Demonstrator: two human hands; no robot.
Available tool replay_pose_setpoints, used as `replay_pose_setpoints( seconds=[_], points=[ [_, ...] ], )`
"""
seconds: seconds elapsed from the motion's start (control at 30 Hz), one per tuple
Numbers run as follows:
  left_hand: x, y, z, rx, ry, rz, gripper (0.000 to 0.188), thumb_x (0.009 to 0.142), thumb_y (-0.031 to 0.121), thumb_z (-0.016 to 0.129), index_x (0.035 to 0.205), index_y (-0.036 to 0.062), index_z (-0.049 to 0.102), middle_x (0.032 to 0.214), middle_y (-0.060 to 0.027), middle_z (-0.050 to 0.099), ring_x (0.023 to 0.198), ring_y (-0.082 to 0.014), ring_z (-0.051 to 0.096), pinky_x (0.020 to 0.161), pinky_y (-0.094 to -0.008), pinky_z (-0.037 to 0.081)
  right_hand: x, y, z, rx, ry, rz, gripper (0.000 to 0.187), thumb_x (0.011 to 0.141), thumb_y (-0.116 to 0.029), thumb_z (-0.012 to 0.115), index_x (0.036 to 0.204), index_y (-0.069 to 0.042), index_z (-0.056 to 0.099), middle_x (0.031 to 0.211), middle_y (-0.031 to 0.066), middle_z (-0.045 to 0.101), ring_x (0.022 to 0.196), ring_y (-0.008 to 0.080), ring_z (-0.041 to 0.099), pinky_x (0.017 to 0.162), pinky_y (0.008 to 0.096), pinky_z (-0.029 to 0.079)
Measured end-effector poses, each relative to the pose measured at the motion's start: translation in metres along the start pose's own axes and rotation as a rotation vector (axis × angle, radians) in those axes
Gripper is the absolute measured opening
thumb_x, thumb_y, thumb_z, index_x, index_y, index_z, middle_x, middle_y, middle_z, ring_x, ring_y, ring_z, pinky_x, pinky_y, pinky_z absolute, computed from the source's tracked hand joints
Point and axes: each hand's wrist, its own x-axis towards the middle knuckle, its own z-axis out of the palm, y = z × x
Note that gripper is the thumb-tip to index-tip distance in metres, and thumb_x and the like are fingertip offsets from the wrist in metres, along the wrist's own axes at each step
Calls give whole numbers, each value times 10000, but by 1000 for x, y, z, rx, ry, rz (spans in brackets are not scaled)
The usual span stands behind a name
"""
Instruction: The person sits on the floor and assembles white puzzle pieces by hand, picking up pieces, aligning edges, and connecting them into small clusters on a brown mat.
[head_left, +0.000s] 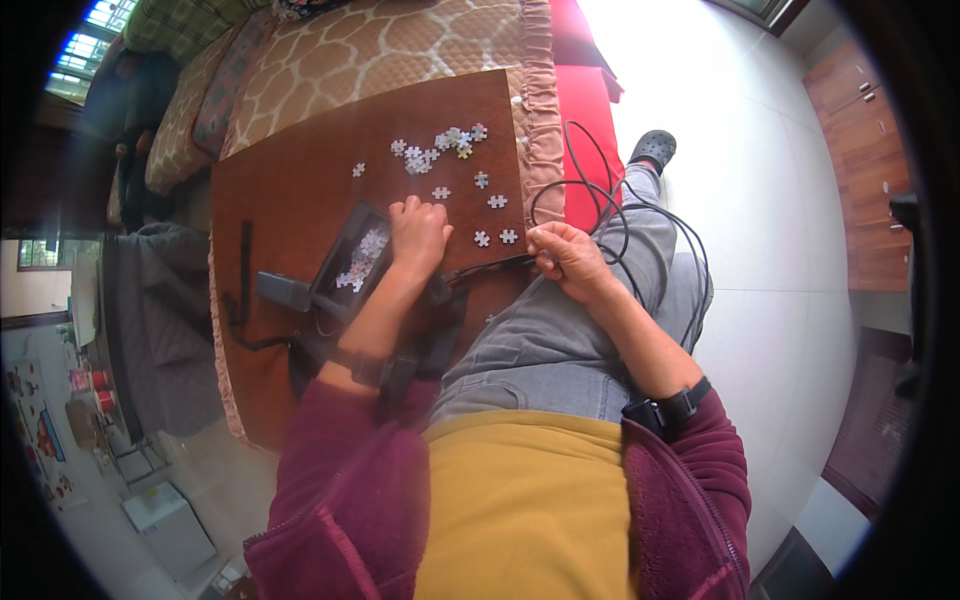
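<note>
My left hand is curled closed over the brown wooden board, at the right rim of a dark open box. Whatever its fingers hold, if anything, is hidden. Inside the box lies a heap of small pale jigsaw pieces. By the board's right edge, above my thigh, my right hand has its thumb and fingers pinched together. I cannot make out what is in that pinch. Just left of it lie two loose jigsaw pieces, and a cluster of jigsaw pieces is spread farther back.
The brown board rests on a bed with a patterned quilt. A black cable loops past my right hand over my leg. A grey-blue block and black straps lie left of the box. Red cloth hangs at right.
</note>
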Motion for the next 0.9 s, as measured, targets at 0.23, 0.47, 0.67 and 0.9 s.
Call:
replay_pose_setpoints(
  seconds=[0.23,0.47,0.67,0.9],
  points=[
    [-5,26,-14,-1313,86,-457,248,917,240,682,785,31,678,663,46,570,603,-72,515,593,-230,441,1,1,-1,3,-9,1,121,932,-175,644,933,-64,595,765,18,614,531,56,478,430,185,330],
    [-13,32,-22,-1616,-216,-727,190,950,230,623,947,47,673,728,37,610,603,-31,510,527,-178,409,0,0,-2,2,-12,1,125,934,-175,642,937,-61,592,766,18,610,530,51,471,431,184,328],
    [-17,34,-20,-1582,-250,-694,184,947,181,604,1020,25,667,772,27,635,611,-30,519,534,-171,421,0,0,-2,4,-14,5,123,934,-172,641,939,-58,593,763,17,607,526,52,467,432,184,328],
    [-17,34,-18,-1535,-206,-654,171,934,161,609,978,16,688,748,20,636,589,-22,511,512,-172,406,1,2,-2,5,-11,-2,132,940,-175,631,959,-49,600,781,24,601,524,48,458,426,175,322]
  ],
)
